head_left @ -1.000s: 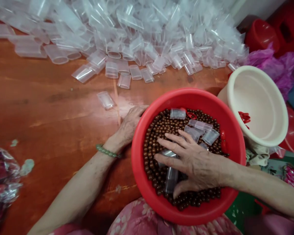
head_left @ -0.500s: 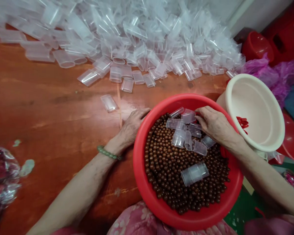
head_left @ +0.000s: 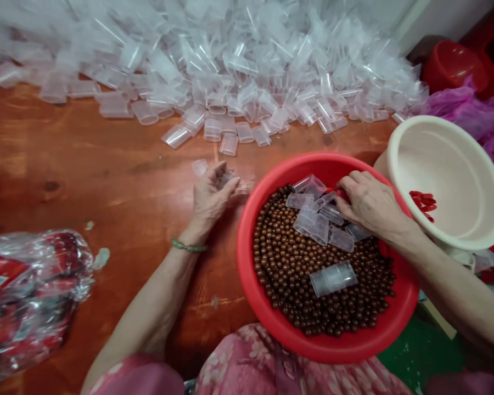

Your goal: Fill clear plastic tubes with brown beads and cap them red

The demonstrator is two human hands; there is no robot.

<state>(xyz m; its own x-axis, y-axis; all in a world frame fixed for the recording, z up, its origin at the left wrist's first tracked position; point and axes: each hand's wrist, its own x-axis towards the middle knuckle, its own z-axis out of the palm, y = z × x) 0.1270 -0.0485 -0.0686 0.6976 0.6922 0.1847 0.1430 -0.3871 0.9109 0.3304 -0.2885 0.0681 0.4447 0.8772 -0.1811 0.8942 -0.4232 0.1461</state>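
Observation:
My left hand point(head_left: 214, 200), with a green bead bracelet point(head_left: 188, 246) at the wrist, is over the table left of the basin. Its fingers curl around a clear plastic tube point(head_left: 227, 178). Another clear piece point(head_left: 199, 167) lies just behind the fingers. Inside the red basin point(head_left: 247, 274), my right hand point(head_left: 368, 203) has its fingers bent together at the far right side, beside a cluster of short clear tubes point(head_left: 305, 220). Its fingertips are partly hidden, with some red showing by them. Brown beads point(head_left: 290, 263) fill the basin, and a joined clear tube point(head_left: 333, 278) lies on them.
A large heap of clear tubes point(head_left: 214, 66) spreads along the back of the table point(head_left: 119, 153). The white tub point(head_left: 469, 164) at right holds several small red pieces point(head_left: 424, 204). At left lies a clear bag of red packets point(head_left: 28, 296). Purple plastic point(head_left: 453, 109) sits behind the tub.
My left hand has moved away from the basin rim and turned, and a clear tube now shows in its fingers. My right hand stays in the basin, by the tubes. The view has shifted left.

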